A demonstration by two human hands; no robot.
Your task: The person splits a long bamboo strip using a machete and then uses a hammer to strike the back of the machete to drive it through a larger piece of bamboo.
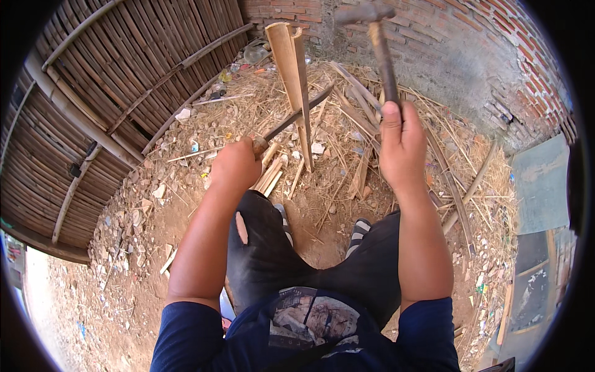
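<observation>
A pale split length of bamboo (287, 65) stands nearly upright on the littered ground ahead of me, its top spread into two parts. My left hand (235, 164) is closed round the wooden handle of a machete (319, 99). Its dark blade lies in the bamboo's split below mid-height and its tip sticks out on the right. With my right hand (403, 146) I grip a hammer (387, 65) by its handle, head raised, up and to the right of the bamboo and apart from it. Several cut bamboo strips (270, 177) lie just beyond my left knee.
On the left rises a wall of bamboo slats (149, 56); a brick wall (446, 56) closes the far side. Straw and dry bamboo pieces (455, 192) cover the ground at right, beside grey panels (540, 186). My sandalled feet (357, 237) are apart below.
</observation>
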